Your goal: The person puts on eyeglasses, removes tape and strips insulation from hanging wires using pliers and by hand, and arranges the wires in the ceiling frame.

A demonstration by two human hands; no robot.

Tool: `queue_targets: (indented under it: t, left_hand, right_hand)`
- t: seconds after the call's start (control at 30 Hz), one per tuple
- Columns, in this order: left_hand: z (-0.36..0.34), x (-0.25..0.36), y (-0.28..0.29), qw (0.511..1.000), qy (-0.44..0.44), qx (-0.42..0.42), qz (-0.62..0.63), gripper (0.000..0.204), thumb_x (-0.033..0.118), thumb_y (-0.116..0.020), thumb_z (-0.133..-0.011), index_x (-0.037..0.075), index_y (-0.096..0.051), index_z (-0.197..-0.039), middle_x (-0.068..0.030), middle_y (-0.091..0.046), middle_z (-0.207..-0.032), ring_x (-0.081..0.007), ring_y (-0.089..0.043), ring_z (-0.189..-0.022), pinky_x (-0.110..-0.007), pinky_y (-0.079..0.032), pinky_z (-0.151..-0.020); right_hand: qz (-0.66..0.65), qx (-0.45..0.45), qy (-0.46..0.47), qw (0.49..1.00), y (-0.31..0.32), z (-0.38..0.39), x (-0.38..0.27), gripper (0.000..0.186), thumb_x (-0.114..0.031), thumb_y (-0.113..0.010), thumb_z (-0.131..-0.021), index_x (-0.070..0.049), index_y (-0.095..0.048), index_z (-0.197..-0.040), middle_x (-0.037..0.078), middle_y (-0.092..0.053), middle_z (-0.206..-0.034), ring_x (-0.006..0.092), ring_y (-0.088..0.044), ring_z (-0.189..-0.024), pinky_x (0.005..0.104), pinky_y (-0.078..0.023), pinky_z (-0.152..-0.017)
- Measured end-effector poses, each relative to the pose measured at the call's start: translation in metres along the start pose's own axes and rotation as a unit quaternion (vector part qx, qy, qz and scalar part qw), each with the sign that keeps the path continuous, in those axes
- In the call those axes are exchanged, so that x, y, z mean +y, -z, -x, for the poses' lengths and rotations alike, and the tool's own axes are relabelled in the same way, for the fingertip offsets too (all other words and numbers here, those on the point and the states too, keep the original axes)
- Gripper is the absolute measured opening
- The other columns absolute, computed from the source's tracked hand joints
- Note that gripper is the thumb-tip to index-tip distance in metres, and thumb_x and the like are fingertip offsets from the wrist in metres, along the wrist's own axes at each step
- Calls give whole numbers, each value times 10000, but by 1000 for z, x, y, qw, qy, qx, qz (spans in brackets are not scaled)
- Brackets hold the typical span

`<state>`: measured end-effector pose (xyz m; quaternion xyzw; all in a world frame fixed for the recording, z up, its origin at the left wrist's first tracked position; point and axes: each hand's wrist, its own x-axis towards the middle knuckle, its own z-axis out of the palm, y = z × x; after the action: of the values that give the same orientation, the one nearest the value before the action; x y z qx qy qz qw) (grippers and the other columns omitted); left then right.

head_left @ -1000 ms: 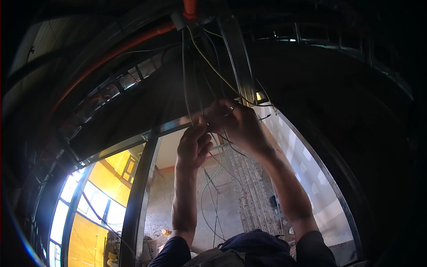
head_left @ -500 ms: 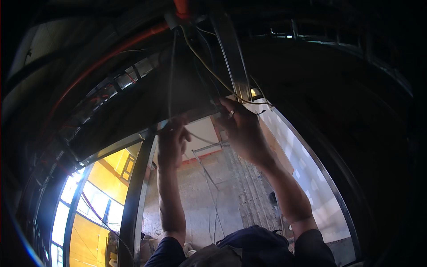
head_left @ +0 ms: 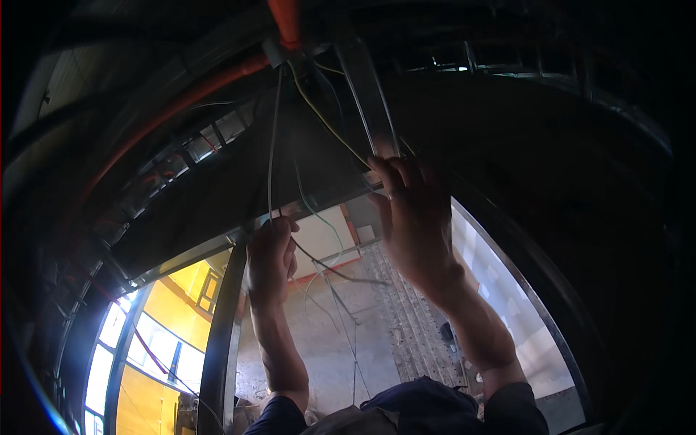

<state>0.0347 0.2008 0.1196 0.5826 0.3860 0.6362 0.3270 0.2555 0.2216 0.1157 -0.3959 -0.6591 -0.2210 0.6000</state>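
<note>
Raised in front of me, my left hand [head_left: 271,254] is closed in a pinch on a thin grey wire [head_left: 272,145] that runs down from a fitting on the orange pipe. A darker loose wire end [head_left: 337,272] sticks out to the right below its fingers. My right hand [head_left: 420,225] is up by the metal stud, its thumb and fingers apart. A yellow-green wire [head_left: 322,119] meets its fingertips, though I see no firm grip on it. Between my hands hangs a thin green wire [head_left: 313,208], curling downward.
An orange pipe [head_left: 285,25] and its side branch [head_left: 210,80] cross overhead. A metal stud [head_left: 366,94] comes down beside the wires. Metal framing [head_left: 225,312] stands at left, before a bright yellow wall [head_left: 141,384]. A pale panel [head_left: 507,304] is at right, with concrete floor [head_left: 319,362] below.
My left hand has lowered slightly and closed on the grey wire. My right hand has shifted a little right, its fingers lifting toward the stud. The green wire now shows between them.
</note>
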Motion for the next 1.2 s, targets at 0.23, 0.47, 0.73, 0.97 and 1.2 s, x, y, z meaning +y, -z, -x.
queue_targets:
  t: [0.23,0.47,0.73,0.97,1.2]
  left_hand:
    - [9,7,2,998,8,-15,54,263,288,-550,-1035,62,-616,-917,87,-316,-524,-5,-229,-413,-223,-194,-409]
    - [8,0,0,993,3,-71,89,261,289,-593,-1015,33,-641,-1014,50,-421,-603,-9,-293,-432,-197,-262,-407]
    - [3,-11,-26,997,-3,-25,68,265,320,-646,-991,56,-661,-1015,86,-448,-606,7,-345,-453,-174,-264,-400]
    - [-1,-10,-26,994,6,-45,102,223,265,-630,-1002,86,-608,-870,85,-361,-580,0,-281,-441,-197,-212,-398]
    - [-2,-11,-9,984,2,-105,146,245,335,-612,-1005,112,-597,-906,94,-324,-598,-16,-243,-466,-217,-222,-424]
  right_hand:
    - [-282,-31,-109,953,1,-3,5,216,28,-540,-974,27,-644,-1163,204,-710,-1065,273,-729,-947,341,-605,-799]
    - [-355,-96,-51,928,6,12,-28,328,54,-552,-929,36,-599,-1253,174,-600,-892,267,-614,-764,371,-535,-693]
    - [-360,-124,-43,924,-11,46,-50,490,116,-644,-808,75,-576,-1292,209,-635,-954,298,-656,-802,372,-567,-664]
    - [-284,-213,-47,934,15,27,-26,165,13,-684,-844,54,-680,-1004,212,-693,-929,295,-700,-770,368,-583,-690]
    - [44,-18,-125,991,-10,-12,41,278,-79,-634,-926,20,-613,-1185,206,-686,-1003,351,-679,-941,430,-539,-841]
